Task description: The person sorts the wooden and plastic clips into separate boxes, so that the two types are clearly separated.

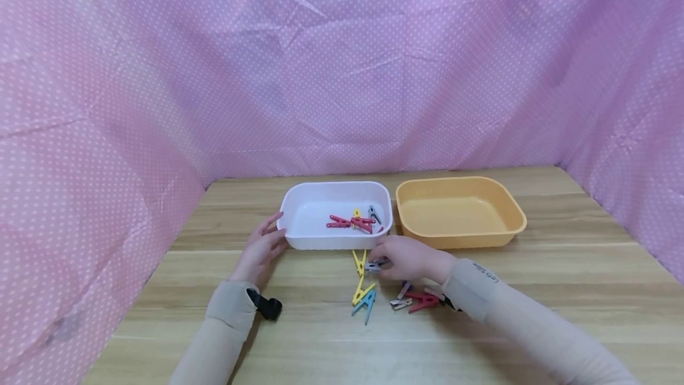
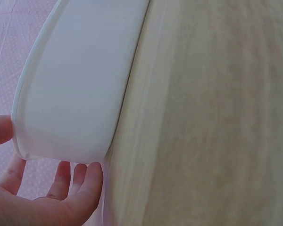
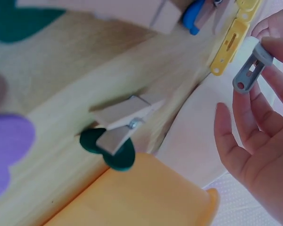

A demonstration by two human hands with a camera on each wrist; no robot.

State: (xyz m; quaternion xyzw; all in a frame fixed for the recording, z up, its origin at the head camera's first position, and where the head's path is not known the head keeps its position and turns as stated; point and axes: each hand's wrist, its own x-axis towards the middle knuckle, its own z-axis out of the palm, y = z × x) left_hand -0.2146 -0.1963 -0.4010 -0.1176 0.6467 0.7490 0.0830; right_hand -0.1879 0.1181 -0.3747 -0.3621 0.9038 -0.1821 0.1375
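On the desk (image 1: pixel 299 343) stand two trays: the left tray (image 1: pixel 331 243) and, just to its right, the right tray (image 1: pixel 459 241). The curtain (image 1: pixel 342 88) hangs behind the desk and along both its sides. Several clothespins (image 1: pixel 361 223) lie in the right part of the left tray. The left hand (image 1: pixel 260 247) touches this tray at its left end. Before its right front corner is the right hand (image 1: pixel 408 256), with a clip (image 1: pixel 373 267) between the fingers. Left of this clip is the back peg (image 1: pixel 360 264); before it lie the middle peg (image 1: pixel 361 293) and the front peg (image 1: pixel 366 300). Other pegs (image 1: pixel 423 301) lie farther right.
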